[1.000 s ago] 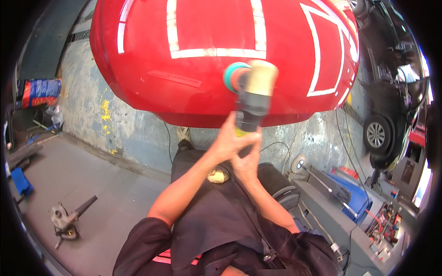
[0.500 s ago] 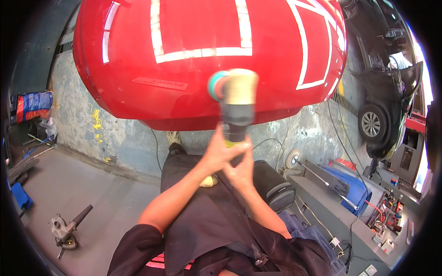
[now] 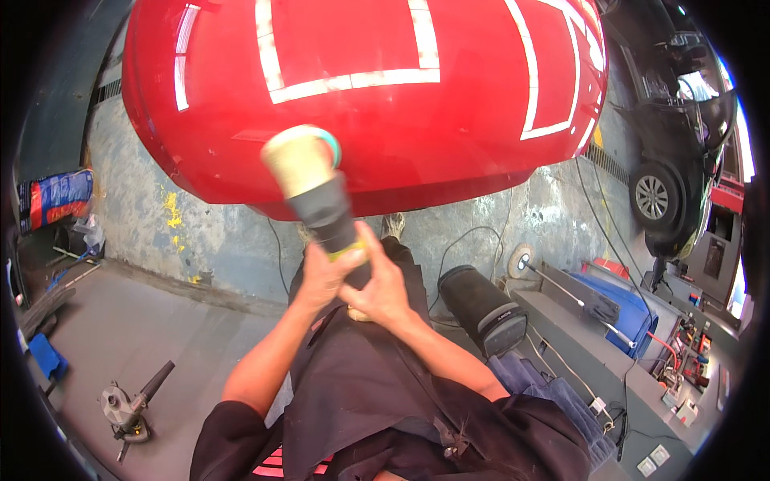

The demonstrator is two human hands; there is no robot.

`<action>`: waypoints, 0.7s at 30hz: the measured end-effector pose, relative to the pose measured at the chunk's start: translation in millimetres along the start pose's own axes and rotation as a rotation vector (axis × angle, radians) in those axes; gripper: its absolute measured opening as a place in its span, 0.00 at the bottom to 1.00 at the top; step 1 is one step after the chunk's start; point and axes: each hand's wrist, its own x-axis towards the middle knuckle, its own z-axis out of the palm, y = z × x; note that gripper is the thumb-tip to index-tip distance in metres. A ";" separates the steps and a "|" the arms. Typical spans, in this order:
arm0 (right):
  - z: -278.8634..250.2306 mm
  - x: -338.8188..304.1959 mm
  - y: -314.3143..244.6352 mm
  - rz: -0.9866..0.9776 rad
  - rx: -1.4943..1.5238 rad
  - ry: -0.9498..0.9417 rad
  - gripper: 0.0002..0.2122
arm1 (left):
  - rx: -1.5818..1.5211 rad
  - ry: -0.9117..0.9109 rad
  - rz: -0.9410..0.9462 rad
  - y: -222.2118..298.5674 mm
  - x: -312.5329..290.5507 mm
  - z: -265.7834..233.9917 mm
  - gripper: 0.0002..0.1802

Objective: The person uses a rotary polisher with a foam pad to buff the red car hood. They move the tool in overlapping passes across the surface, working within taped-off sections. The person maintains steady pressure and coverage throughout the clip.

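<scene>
Both my hands are closed on the handle of a polisher [image 3: 317, 200], my left hand [image 3: 322, 276] beside my right hand [image 3: 380, 290]. The polisher has a cream-coloured head, a black body and a teal edge showing at its pad. It is slightly blurred and tilts up to the left over the near part of a glossy red car panel [image 3: 449, 128]. Whether the pad touches the paint I cannot tell. White outlines of lights reflect in the panel.
A black speaker-like box [image 3: 484, 309] stands to my right, near cables and a round-headed long tool [image 3: 521, 260]. A grey blower [image 3: 124, 413] lies on the floor at left. A dark car [image 3: 662, 160] is at far right, and a colourful bag [image 3: 56, 199] at far left.
The polisher and both hands have swung left across the near part of the red panel. Its head now tilts left, with the teal edge on its right side. My grip stays closed.
</scene>
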 end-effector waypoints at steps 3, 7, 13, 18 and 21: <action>-0.1 -1.9 0.4 0.058 0.006 -0.113 0.50 | -0.052 0.047 0.003 -1.0 -9.6 -2.1 0.27; -47.7 -21.7 26.2 0.132 0.051 0.010 0.52 | 0.037 -0.073 -0.036 -23.6 1.6 52.9 0.25; -136.4 -51.7 91.5 0.221 0.103 0.403 0.46 | 0.217 -0.291 -0.032 -51.8 48.9 188.2 0.50; -116.0 -51.9 90.8 0.190 0.175 0.486 0.46 | 0.235 -0.375 -0.077 -54.3 53.2 179.3 0.49; -69.2 -54.4 71.8 0.169 0.155 0.397 0.50 | 0.269 -0.298 -0.046 -42.4 31.9 124.2 0.48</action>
